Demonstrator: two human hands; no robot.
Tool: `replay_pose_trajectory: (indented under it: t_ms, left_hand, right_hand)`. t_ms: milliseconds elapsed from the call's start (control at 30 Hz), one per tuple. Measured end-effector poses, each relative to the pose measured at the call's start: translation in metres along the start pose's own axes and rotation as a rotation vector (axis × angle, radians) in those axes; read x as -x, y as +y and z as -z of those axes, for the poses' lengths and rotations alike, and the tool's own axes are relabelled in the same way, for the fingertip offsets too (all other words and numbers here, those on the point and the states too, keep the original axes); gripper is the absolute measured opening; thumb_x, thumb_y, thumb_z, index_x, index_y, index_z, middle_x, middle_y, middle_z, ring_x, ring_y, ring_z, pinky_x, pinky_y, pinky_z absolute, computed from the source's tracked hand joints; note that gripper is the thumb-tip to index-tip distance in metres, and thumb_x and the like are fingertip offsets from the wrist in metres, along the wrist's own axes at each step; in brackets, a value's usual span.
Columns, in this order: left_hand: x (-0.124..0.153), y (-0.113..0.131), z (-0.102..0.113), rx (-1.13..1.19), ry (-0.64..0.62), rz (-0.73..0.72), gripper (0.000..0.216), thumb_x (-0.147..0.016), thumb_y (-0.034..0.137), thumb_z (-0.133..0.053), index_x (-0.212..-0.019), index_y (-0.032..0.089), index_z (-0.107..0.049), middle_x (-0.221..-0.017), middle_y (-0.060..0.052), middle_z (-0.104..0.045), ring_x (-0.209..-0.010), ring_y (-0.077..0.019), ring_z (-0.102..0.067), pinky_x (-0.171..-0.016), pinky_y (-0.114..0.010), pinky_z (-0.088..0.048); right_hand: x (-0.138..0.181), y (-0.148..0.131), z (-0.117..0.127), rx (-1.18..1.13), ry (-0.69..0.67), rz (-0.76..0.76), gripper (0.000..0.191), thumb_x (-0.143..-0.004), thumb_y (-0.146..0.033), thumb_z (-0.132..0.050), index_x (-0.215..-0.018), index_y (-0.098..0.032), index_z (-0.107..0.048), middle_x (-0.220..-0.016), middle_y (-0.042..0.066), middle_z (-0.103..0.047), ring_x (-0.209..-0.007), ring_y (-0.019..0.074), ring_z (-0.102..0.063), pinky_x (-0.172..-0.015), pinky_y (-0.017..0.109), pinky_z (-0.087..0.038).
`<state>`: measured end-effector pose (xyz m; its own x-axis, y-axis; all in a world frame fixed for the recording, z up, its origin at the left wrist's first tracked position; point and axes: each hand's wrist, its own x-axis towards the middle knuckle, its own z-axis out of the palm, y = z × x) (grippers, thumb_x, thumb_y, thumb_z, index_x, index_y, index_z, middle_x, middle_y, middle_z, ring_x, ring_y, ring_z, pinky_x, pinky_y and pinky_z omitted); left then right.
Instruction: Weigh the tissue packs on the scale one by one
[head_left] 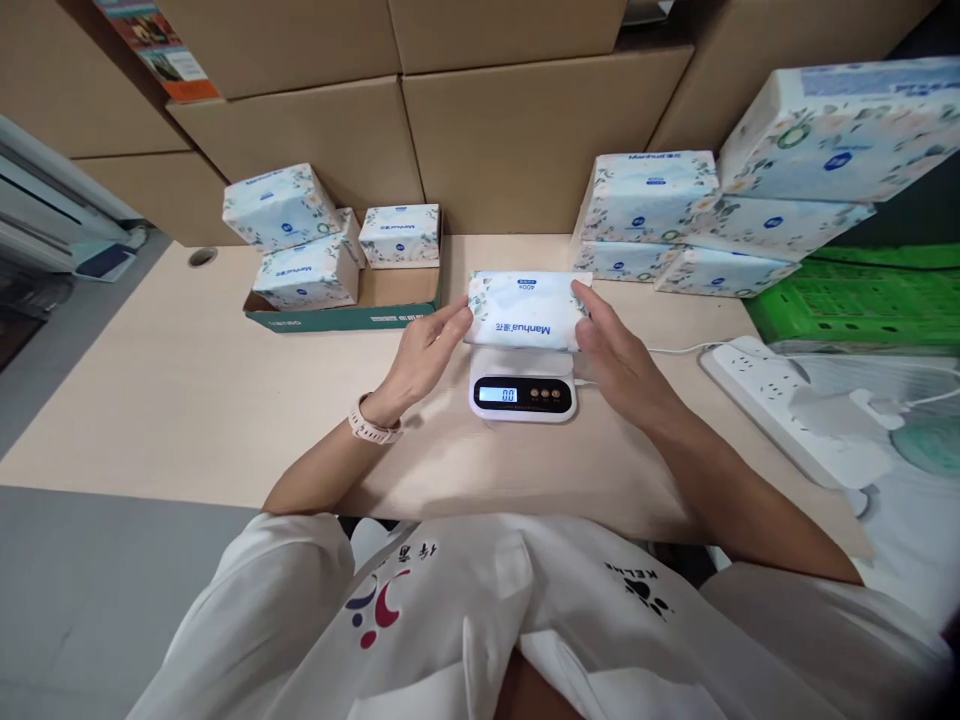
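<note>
Between my two hands is a white and blue floral tissue pack (523, 312) with "Manhua" printed on it. My left hand (429, 355) grips its left end, thumb along the edge. The opposite end is gripped by my right hand (609, 350). The pack is over the back part of a white digital scale (523, 362), hiding most of its plate. On the scale's front, the display (498, 395) reads 0.0 beside several small buttons. I cannot tell whether the pack touches the plate, though the reading is zero.
A green-sided box tray (345, 318) with several tissue packs stands at the back left. More packs (649, 205) are stacked at the back right, near a green crate (885, 300). A power strip (795, 405) lies at the right. Cardboard boxes (525, 140) line the back.
</note>
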<state>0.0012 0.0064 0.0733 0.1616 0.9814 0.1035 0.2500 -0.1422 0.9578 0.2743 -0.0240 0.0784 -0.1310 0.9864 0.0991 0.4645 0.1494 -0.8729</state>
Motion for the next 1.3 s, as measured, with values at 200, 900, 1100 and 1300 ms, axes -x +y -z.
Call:
replay_pose_trajectory:
  t_ms: [200,900,1100,1300]
  left_hand:
    - [0.001,-0.015,-0.005,0.059,-0.011,0.045,0.063,-0.102,0.067,-0.063,-0.148,0.023,-0.072,-0.162,-0.006,-0.064,-0.159,-0.0318,-0.053,-0.137,-0.045,-0.036]
    - [0.021,-0.062,-0.006,0.457,0.175,0.363,0.063,-0.103,0.054,-0.047,-0.151,0.016,-0.061,-0.168,-0.015,-0.057,-0.160,-0.0299,-0.053,-0.140,-0.045,-0.036]
    - [0.020,-0.063,-0.005,0.472,0.183,0.366,0.062,-0.101,0.053,-0.048,-0.146,0.014,-0.064,-0.163,-0.016,-0.062,-0.156,-0.0297,-0.057,-0.139,-0.047,-0.036]
    - [0.021,-0.061,-0.005,0.464,0.180,0.355,0.062,-0.101,0.053,-0.048,-0.144,0.013,-0.066,-0.162,-0.017,-0.063,-0.156,-0.0306,-0.058,-0.139,-0.046,-0.037]
  right_hand:
    - [-0.003,0.034,-0.005,-0.064,0.080,-0.016,0.082,-0.101,-0.083,-0.044,-0.169,-0.037,-0.042,-0.179,0.005,-0.043,-0.164,0.0356,-0.046,-0.136,0.062,-0.038]
    - [0.013,0.076,-0.015,-0.182,0.474,0.008,0.071,-0.104,-0.078,-0.037,-0.155,-0.034,-0.057,-0.158,0.013,-0.065,-0.142,0.0346,-0.067,-0.125,0.065,-0.049]
    - [0.013,0.076,-0.013,-0.122,0.483,0.023,0.068,-0.106,-0.075,-0.031,-0.156,-0.036,-0.056,-0.157,0.012,-0.066,-0.140,0.0331,-0.069,-0.123,0.064,-0.050]
    - [0.014,0.076,-0.013,-0.161,0.480,0.016,0.069,-0.106,-0.077,-0.033,-0.152,-0.033,-0.060,-0.155,0.012,-0.068,-0.137,0.0323,-0.071,-0.123,0.062,-0.051]
